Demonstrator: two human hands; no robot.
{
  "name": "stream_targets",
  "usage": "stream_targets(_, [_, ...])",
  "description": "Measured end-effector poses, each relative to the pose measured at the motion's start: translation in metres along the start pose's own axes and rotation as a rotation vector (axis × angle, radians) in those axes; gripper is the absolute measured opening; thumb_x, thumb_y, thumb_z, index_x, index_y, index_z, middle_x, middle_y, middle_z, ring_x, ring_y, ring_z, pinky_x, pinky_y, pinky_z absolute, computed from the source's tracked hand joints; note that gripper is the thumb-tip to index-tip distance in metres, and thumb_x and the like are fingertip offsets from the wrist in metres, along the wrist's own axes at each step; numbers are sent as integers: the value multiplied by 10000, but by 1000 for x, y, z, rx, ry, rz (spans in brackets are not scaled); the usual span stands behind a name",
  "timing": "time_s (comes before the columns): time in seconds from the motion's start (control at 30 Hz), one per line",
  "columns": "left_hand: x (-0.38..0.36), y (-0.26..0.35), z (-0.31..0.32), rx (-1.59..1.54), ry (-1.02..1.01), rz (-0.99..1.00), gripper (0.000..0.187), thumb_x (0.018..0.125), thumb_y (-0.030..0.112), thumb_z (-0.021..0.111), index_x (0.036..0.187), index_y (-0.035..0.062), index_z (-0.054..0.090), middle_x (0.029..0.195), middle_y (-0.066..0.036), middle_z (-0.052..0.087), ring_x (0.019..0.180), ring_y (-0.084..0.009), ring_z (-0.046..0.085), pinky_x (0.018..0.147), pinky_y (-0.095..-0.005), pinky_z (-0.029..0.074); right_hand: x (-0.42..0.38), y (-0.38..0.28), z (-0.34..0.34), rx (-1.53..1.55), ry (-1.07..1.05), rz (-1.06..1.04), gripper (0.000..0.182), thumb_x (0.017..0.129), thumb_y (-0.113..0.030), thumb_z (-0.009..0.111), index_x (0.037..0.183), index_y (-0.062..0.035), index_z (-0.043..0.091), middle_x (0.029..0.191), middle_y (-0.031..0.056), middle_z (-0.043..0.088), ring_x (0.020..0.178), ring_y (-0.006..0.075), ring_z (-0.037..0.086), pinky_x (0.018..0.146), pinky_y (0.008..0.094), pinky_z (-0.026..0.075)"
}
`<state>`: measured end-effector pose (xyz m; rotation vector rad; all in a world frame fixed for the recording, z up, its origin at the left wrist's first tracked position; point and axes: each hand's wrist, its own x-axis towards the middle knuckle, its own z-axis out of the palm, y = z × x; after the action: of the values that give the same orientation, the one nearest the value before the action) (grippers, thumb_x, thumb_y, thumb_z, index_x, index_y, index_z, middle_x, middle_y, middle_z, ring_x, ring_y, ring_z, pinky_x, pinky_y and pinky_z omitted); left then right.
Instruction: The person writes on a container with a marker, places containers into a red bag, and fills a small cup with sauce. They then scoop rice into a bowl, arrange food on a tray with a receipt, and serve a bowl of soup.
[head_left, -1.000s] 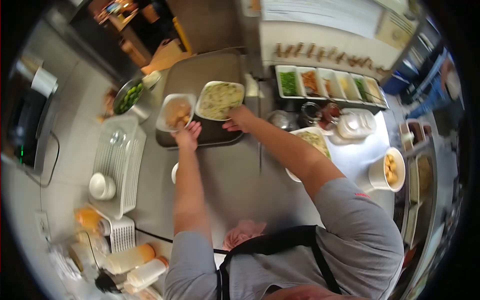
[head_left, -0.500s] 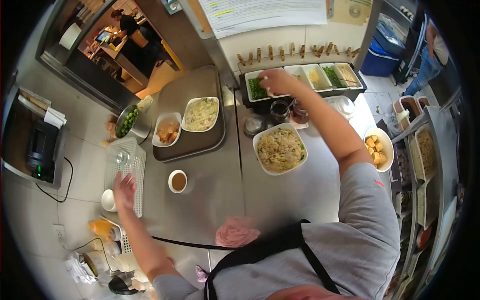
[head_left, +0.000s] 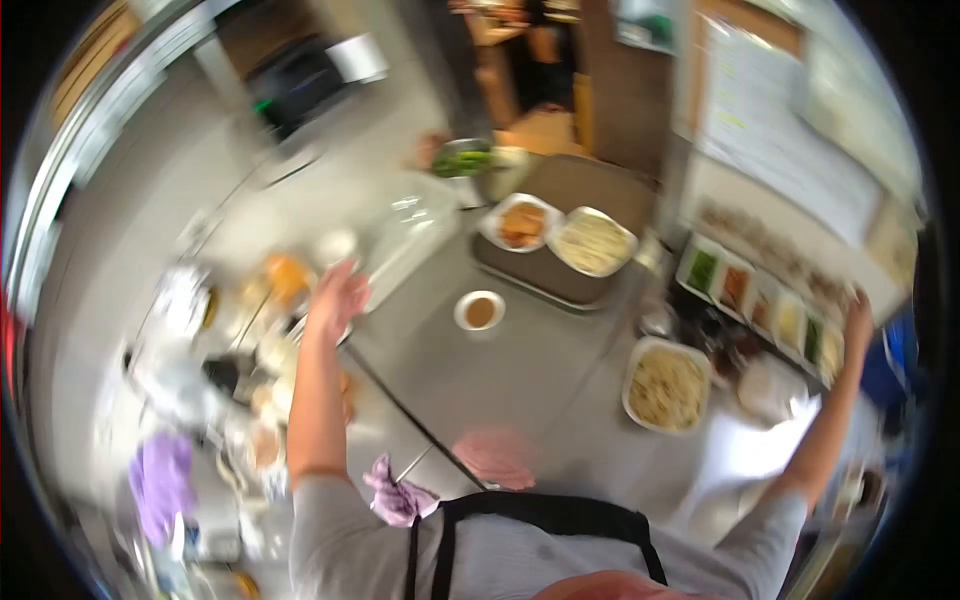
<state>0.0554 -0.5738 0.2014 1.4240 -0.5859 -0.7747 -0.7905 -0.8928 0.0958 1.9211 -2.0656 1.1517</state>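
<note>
My left hand (head_left: 340, 298) is held over the left side of the counter, near a small white cup (head_left: 337, 246) and a clear basket (head_left: 408, 235). Its fingers look loosely apart, with nothing visible in them. Stretched far out, my right hand (head_left: 857, 318) is at the right end of the row of topping containers (head_left: 757, 308); motion smears its fingers. Below that row, a white bowl of fried rice (head_left: 668, 386) stands on the steel counter. A small cup of brown sauce (head_left: 480, 312) sits mid-counter.
A brown tray (head_left: 540, 283) carries a dish of orange-brown pieces (head_left: 522, 224) and a bowl of pale food (head_left: 592, 243). Behind it stands a metal pot of green vegetables (head_left: 463, 165). Pink cloth (head_left: 495, 458) and purple cloth (head_left: 397, 492) lie near the front edge.
The view has swung left and blurred. My right hand has moved from the left end of the topping row to its right end. My left hand is now nearer the counter's front-left edge.
</note>
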Motion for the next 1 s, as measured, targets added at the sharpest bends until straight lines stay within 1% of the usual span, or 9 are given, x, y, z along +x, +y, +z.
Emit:
stream_targets(0.13, [59,110,-56,34,39,424,402,813,285,499,1137,66,405,905,-64,511,760,-137,503,671,-300,450,11,-66,-12,183,-176,205,314,845,-190,428,1120,-43,470,985,81,527,814,141,510,706,253,422])
stream_targets(0.23, [56,224,-56,13,212,606,226,811,234,484,940,53,439,760,-54,470,648,-159,504,569,-296,458,18,-112,-5,442,-23,-67,329,849,-228,434,1121,-47,473,977,69,523,809,130,499,709,247,415])
stream_targets(0.3, [49,280,-57,-100,412,725,225,809,201,479,950,34,426,768,-72,453,608,-180,500,545,-310,458,12,-171,-16,504,-32,-171,341,849,-242,436,1125,-44,470,982,64,523,822,129,496,717,242,410])
stream_targets(0.43, [39,352,-67,-338,604,675,256,790,162,500,974,12,405,767,-83,423,574,-202,488,535,-319,444,-21,-282,-39,590,-83,-312,313,851,-199,442,1107,-22,475,1008,50,517,887,123,483,754,231,393])
stream_targets(0.57, [28,377,-50,-395,706,582,236,766,148,528,936,12,436,734,-64,443,558,-182,478,543,-289,418,-47,-348,-54,586,-199,-384,291,847,-174,458,1096,-24,480,1005,46,520,879,96,472,737,226,386])
stream_targets(0.67, [46,392,-73,-316,659,538,517,767,313,551,1153,96,283,1016,-137,348,738,-229,412,560,-321,403,-63,-387,-54,587,-313,-426,263,837,-127,463,1075,-16,484,920,35,524,839,93,473,729,219,384])
stream_targets(0.77, [52,394,-82,-254,683,593,511,743,355,572,1123,99,346,1020,-126,384,754,-214,396,561,-331,399,-84,-432,-54,629,-373,-533,221,799,-39,473,1015,-3,502,804,20,505,737,85,462,684,207,383])
stream_targets(0.87, [69,407,-111,-20,679,675,418,743,343,574,1038,83,432,951,-96,431,711,-184,399,542,-335,409,-102,-472,-56,665,-486,-563,230,752,10,489,980,-7,512,757,29,500,673,89,453,640,211,389])
stream_targets(1.0, [65,400,-111,24,691,854,287,750,308,584,872,62,498,711,-42,482,573,-111,437,430,-208,340,-118,-515,-55,669,-586,-699,250,731,12,504,977,-22,522,757,49,505,666,102,463,599,218,400])
